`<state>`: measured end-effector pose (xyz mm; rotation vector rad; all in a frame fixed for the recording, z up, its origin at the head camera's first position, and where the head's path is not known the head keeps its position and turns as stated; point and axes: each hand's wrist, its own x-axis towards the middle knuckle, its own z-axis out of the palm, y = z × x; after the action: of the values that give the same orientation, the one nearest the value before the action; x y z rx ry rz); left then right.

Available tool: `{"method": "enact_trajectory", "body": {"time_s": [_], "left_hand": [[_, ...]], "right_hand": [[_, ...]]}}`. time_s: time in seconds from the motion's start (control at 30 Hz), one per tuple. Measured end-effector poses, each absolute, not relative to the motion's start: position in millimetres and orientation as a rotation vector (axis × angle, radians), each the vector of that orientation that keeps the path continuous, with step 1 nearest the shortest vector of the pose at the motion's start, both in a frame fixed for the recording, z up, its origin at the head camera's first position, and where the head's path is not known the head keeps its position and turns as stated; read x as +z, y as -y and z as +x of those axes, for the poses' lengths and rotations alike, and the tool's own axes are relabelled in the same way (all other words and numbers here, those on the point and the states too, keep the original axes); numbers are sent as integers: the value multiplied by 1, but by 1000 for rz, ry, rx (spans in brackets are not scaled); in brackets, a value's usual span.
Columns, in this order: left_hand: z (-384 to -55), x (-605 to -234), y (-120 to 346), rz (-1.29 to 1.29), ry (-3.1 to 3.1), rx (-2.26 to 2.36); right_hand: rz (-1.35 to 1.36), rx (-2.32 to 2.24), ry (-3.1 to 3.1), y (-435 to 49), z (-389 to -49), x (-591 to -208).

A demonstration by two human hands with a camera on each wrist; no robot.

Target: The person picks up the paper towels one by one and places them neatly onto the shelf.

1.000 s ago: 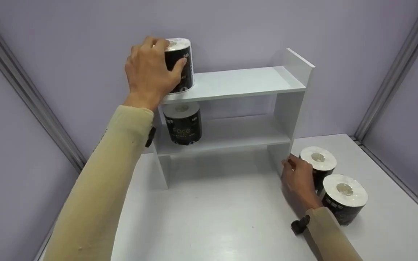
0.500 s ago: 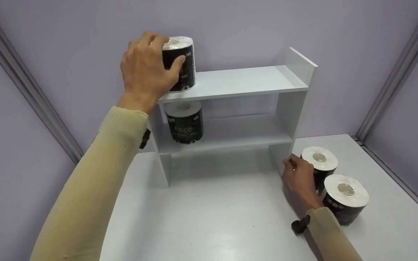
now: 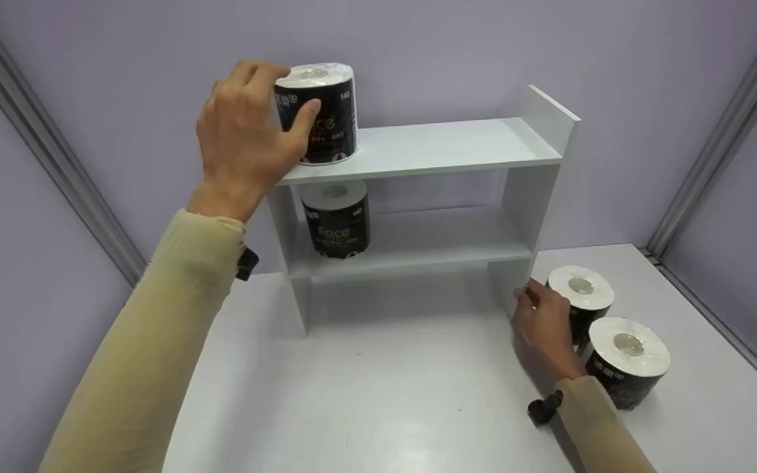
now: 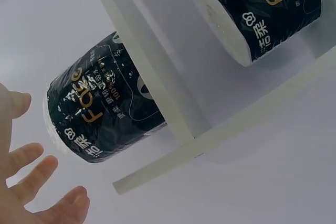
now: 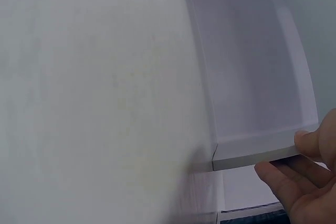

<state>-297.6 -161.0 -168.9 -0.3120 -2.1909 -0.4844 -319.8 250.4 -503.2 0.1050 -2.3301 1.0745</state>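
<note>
On the left end of the white shelf unit's (image 3: 444, 144) top board stands an upright toilet paper roll (image 3: 326, 125) in black and white wrapping. My left hand (image 3: 244, 135) is beside it, fingers spread; in the left wrist view the fingertips (image 4: 73, 205) are apart from the roll. A second wrapped roll (image 3: 337, 226) stands directly below, on the middle board at the left. With thumb and fingers my right hand (image 3: 546, 325) pinches the front edge of the right side panel (image 5: 257, 158), low down near the table.
Two more wrapped rolls stand on the white table (image 3: 385, 394) right of the unit: a rear roll (image 3: 582, 289) and a front roll (image 3: 628, 358), close to my right hand. A pale wall (image 3: 418, 52) rises behind the unit.
My left hand has moved left, off the top roll, and its fingers have spread; more of the label shows. The right hand stays on the panel. The view has shifted slightly.
</note>
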Motion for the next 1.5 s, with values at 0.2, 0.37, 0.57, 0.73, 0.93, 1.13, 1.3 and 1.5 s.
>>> {"method": "enact_trajectory", "body": {"time_s": [0.2, 0.37, 0.57, 0.73, 0.93, 1.13, 1.3, 1.5], "left_hand": [[-288, -174, 166, -329, 2128, -505], [-282, -180, 167, -348, 2103, -516], [-276, -194, 171, -375, 2046, -542], [-272, -213, 179, -388, 2007, -563], [-268, -232, 186, -410, 1971, -584], [-262, -254, 189, -444, 1945, -566], [-260, -269, 193, -439, 1951, -586], [-259, -283, 197, -435, 1936, -614]], "right_hand": [[91, 1083, 2339, -252, -319, -501], [75, 1097, 2355, -252, -317, -499], [42, 1117, 2369, -249, -317, -499], [30, 1130, 2364, -248, -318, -499], [34, 1151, 2366, -249, -320, -500], [42, 1134, 2370, -248, -319, -502], [49, 1156, 2362, -247, -317, -502], [44, 1169, 2374, -246, -317, -501]]}}
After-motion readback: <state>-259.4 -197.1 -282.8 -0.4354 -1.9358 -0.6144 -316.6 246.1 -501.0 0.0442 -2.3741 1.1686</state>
